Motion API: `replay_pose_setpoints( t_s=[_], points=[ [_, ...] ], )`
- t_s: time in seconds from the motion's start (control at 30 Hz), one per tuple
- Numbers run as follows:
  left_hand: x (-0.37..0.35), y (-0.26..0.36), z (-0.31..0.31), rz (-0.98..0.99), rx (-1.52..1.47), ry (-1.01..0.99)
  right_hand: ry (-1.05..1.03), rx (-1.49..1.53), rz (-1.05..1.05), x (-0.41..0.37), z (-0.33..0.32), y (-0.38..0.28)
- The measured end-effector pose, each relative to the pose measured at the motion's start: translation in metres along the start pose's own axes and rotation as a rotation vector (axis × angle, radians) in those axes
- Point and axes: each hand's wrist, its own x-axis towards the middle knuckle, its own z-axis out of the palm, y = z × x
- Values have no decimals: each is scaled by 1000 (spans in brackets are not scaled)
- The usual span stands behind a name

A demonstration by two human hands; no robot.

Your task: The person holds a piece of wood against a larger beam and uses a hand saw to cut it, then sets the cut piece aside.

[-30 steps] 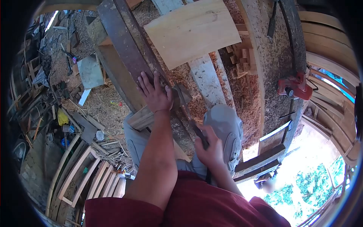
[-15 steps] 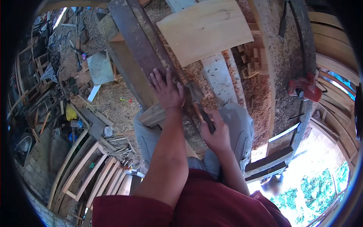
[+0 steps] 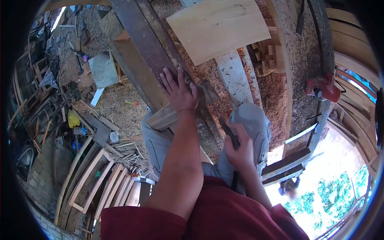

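Observation:
My left hand (image 3: 182,94) lies flat with fingers spread, pressing on a short wooden piece (image 3: 163,119) laid crosswise over a long dark plank (image 3: 150,46). Part of that piece is hidden beneath my palm; its right end sticks out past my thumb. My right hand (image 3: 240,150) is wrapped around the dark handle of a thin-bladed hand saw (image 3: 226,127). Seen nearly edge-on, the blade runs up and left to the piece's right end. Both hands are above my knees.
A pale thin wooden board (image 3: 218,30) lies ahead on white-stained planks (image 3: 236,78). A red power tool (image 3: 324,90) rests on the bench at right. Wood offcuts (image 3: 272,58) are stacked beyond my right knee. Slatted wooden frames (image 3: 90,180) lean at lower left, and sawdust covers the ground.
My right hand has drawn the saw back toward my body and slightly right, so more of its blade shows. My left hand stays on the wooden piece.

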Motion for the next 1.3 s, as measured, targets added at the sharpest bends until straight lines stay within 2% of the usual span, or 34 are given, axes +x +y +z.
replay_pose_setpoints(
  t_s=[0.03, 0.13, 0.23, 0.33, 0.37, 0.47, 0.57, 0.67, 0.77, 0.83, 0.97, 1.07, 1.17, 1.3],
  points=[
    [-2, 0, 1, 4, -2, -6, -18, -37, 56, 11, 3, -7],
    [1, -2, 1, -7, 1, 5, 88, 5, -149, 42, 31, 11],
    [3, -1, 0, -13, -8, -12, 88, 26, -172, -14, 2, 19],
    [0, 1, 1, -28, -11, -18, 8, 37, -72, 1, 7, 12],
    [1, 0, 2, -29, -16, -12, 36, -50, -141, 25, 21, 4],
    [4, -2, 1, -34, -25, 14, 105, -16, -235, 40, 29, 11],
    [3, 0, 0, -27, -16, -4, -69, 22, 110, -15, -16, 0],
    [2, -6, 4, -10, -10, 16, 3, -66, -75, 12, 8, -3],
    [2, -2, 5, -15, -16, 21, 69, -34, -140, 40, 29, 8],
    [-4, -4, 0, -14, -8, -3, 13, -27, -60, -5, -4, 3],
    [-2, -3, 2, -9, 13, -2, -59, -41, 24, -4, -12, 0],
    [-4, -3, 4, -4, 16, 6, 12, -20, -56, 50, 19, 0],
    [-4, -4, -1, -8, 22, -25, 6, -17, -49, 0, 1, 1],
    [-1, -2, 2, -20, 30, -33, 7, 26, -55, -3, 0, 12]
  ],
)
